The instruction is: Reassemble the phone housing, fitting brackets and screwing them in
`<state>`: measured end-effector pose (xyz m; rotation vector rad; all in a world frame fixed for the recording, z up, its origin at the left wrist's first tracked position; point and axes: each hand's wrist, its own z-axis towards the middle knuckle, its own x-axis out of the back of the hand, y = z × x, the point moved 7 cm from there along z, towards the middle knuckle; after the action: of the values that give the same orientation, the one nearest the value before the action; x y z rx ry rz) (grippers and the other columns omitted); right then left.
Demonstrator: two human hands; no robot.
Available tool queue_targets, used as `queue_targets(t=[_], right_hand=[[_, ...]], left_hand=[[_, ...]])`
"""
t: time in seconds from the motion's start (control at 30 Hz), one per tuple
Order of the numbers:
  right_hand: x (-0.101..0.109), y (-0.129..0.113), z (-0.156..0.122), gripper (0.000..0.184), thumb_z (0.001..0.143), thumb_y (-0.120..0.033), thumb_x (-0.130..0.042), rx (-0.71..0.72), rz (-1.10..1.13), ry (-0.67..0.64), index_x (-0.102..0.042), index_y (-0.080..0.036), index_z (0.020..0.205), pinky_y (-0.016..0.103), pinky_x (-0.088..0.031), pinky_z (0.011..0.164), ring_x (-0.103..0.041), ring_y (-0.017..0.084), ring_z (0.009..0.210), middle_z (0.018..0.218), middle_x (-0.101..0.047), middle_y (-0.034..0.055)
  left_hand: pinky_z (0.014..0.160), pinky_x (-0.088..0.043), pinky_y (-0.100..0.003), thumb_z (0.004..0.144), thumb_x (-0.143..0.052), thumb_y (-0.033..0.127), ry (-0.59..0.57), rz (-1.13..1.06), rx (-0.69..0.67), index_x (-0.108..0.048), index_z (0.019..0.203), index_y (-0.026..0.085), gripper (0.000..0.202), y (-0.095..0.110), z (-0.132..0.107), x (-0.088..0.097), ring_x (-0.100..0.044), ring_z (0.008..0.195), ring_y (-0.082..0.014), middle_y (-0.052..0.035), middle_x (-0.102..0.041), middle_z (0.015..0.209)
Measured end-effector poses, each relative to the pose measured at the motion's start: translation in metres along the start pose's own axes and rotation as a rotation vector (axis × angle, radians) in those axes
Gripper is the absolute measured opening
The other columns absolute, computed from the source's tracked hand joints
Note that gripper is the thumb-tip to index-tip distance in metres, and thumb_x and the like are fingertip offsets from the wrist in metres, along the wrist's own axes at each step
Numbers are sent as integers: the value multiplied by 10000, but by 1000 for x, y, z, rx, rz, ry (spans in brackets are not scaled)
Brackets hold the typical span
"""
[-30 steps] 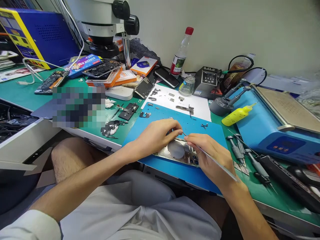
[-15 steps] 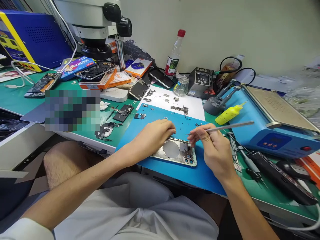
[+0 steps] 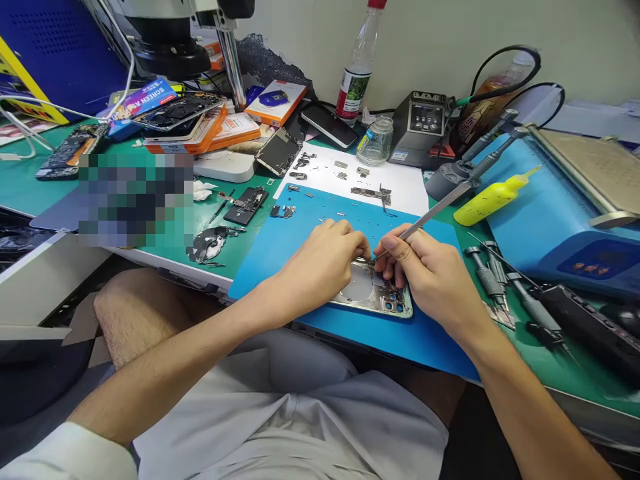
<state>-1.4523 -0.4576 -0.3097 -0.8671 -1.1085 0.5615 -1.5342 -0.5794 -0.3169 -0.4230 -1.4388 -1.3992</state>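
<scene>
A stripped phone housing (image 3: pixel 377 301), with a round pale patch and camera holes, lies on the blue mat (image 3: pixel 265 247). My left hand (image 3: pixel 330 257) rests over its left part, fingers curled closed at the far edge; the fingertips are partly hidden. My right hand (image 3: pixel 430 273) is closed around a slim metal pry tool (image 3: pixel 435 212), held at a slant with its back end up to the right. The tool's thin tip reaches the housing's far edge, close to my left fingertips.
Small phone parts lie on a white sheet (image 3: pixel 325 167) behind the mat. A battery (image 3: pixel 247 205) sits to the left. At the right are a yellow squeeze bottle (image 3: pixel 487 200), screwdrivers (image 3: pixel 487 279) and a blue heating plate (image 3: pixel 580 233). A glass jar (image 3: pixel 376 141) stands at the back.
My right hand has brought the tool's tip down to the housing's far edge and tilted its back end upward. My left fingers have come closer to the tip. The view has shifted.
</scene>
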Motion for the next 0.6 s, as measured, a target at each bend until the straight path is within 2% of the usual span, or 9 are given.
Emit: queue_targets(t=[0.2, 0.37, 0.6], right_hand=[[1, -3, -1, 391, 1103, -526, -536, 33, -67, 4, -657, -237, 869, 290, -479, 562, -617, 136, 567, 733, -690, -7], [0, -4, 0, 428, 1089, -582, -532, 40, -84, -11, -661, -246, 856, 301, -469, 545, -608, 149, 559, 709, -681, 0], [0, -3, 3, 406, 1092, -545, -551, 13, -72, -15, -676, -240, 855, 281, -452, 507, -578, 129, 515, 684, -690, -8]], left_hand=[[892, -438, -373, 1082, -432, 55, 3, 25, 18, -724, 1097, 180, 318, 1, -3, 0, -542, 1008, -245, -72, -695, 1098], [894, -440, -377, 1081, -430, 58, 4, 27, 2, -717, 1088, 177, 310, -1, -2, -1, -542, 1007, -244, -73, -693, 1104], [876, -431, -387, 1087, -438, 75, -3, 51, 2, -717, 1086, 180, 298, -2, -1, -3, -543, 993, -250, -73, -699, 1106]])
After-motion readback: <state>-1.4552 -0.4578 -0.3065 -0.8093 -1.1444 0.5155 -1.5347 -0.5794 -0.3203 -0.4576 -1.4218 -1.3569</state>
